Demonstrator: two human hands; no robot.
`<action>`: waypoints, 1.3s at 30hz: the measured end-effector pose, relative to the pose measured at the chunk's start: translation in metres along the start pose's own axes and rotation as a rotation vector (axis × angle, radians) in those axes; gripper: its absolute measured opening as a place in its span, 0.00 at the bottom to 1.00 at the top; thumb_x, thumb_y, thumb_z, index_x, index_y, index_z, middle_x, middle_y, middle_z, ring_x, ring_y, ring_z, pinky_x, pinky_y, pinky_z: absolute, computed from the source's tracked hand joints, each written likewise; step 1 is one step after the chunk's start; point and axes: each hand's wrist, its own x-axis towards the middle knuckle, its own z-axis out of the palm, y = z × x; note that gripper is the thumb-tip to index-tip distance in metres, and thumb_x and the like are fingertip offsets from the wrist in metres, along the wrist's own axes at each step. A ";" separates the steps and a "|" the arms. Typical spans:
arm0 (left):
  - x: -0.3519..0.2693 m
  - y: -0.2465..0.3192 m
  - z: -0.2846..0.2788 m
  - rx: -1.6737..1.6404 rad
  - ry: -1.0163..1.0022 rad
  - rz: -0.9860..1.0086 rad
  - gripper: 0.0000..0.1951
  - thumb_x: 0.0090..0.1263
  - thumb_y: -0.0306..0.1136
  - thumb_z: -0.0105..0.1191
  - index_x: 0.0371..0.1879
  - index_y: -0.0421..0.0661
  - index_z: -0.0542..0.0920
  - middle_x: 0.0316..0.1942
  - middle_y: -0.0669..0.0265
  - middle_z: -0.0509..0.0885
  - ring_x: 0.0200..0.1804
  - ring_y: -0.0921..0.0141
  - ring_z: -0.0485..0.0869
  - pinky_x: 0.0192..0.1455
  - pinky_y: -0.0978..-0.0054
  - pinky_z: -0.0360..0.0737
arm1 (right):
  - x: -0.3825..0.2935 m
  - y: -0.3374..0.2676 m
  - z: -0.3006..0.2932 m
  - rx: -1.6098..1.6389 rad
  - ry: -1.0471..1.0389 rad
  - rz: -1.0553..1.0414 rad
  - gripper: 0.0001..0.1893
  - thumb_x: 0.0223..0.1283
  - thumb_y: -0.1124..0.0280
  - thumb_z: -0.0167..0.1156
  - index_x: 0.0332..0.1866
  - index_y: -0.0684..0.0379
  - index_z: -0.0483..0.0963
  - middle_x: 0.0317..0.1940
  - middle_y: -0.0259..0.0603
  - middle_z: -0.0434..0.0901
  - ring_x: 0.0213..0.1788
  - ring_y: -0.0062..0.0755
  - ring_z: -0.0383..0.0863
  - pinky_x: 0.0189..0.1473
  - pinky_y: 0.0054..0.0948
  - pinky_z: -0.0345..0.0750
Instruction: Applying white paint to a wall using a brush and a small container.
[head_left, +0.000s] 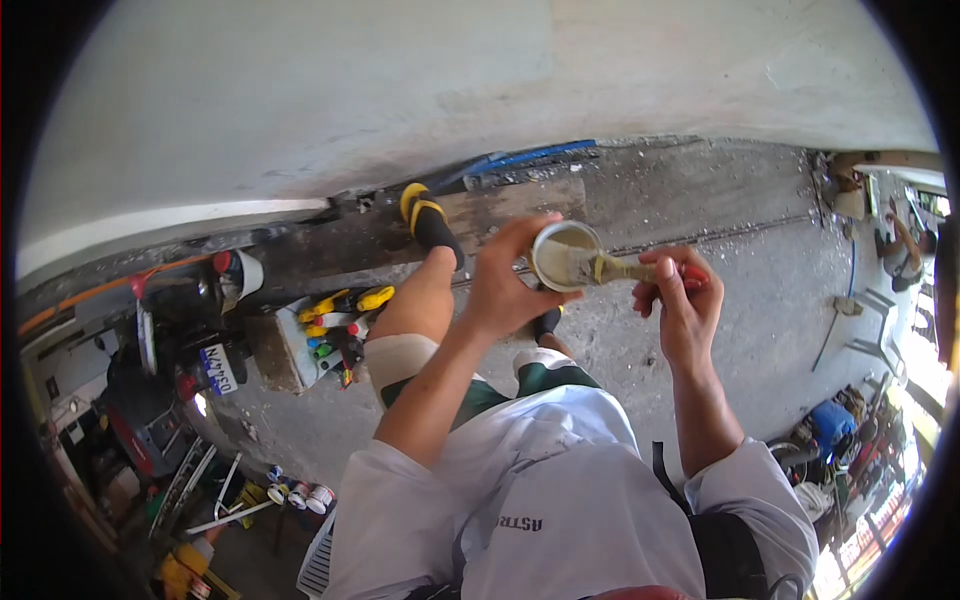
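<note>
My left hand (504, 281) is wrapped around the side of a small round can (533, 251) with pale, cream-coloured paint (553, 255) inside. Between the fingers of my right hand (686, 296) is the handle of a paintbrush (626, 271), whose end shows red. The brush lies roughly level, with its pale bristles over the can's mouth and touching or close to the rim; how deep the tips reach I cannot tell. Beyond both hands rises a pale wall (450, 82) with faint smudges low down.
A wooden plank (517, 210) lies along the wall's foot under my left sandal (414, 202). To the left stand a box of bottles and tools (300, 352) and a motorcycle (199, 375). Another person (906, 259) and a plastic chair (881, 330) are far right. Debris dots the concrete floor (735, 300).
</note>
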 end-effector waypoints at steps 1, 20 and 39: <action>0.011 -0.002 -0.006 -0.017 -0.012 -0.007 0.45 0.47 0.30 0.89 0.70 0.44 0.81 0.67 0.61 0.85 0.68 0.67 0.86 0.72 0.64 0.84 | 0.009 0.000 0.003 -0.012 0.016 0.009 0.16 0.83 0.62 0.65 0.52 0.69 0.83 0.28 0.38 0.86 0.27 0.21 0.83 0.30 0.22 0.77; 0.064 -0.013 -0.026 0.289 0.027 0.099 0.39 0.43 0.29 0.86 0.61 0.42 0.86 0.58 0.56 0.91 0.61 0.58 0.89 0.66 0.61 0.86 | 0.037 -0.002 -0.012 -0.306 0.128 -0.222 0.12 0.78 0.67 0.69 0.51 0.68 0.85 0.31 0.43 0.90 0.29 0.26 0.89 0.32 0.26 0.84; 0.074 -0.005 -0.021 0.184 -0.171 0.045 0.40 0.41 0.30 0.86 0.61 0.41 0.86 0.59 0.55 0.90 0.61 0.53 0.88 0.68 0.59 0.83 | 0.061 -0.031 -0.052 -0.804 -0.326 -0.676 0.17 0.41 0.78 0.68 0.42 0.65 0.89 0.33 0.45 0.87 0.28 0.32 0.85 0.33 0.29 0.81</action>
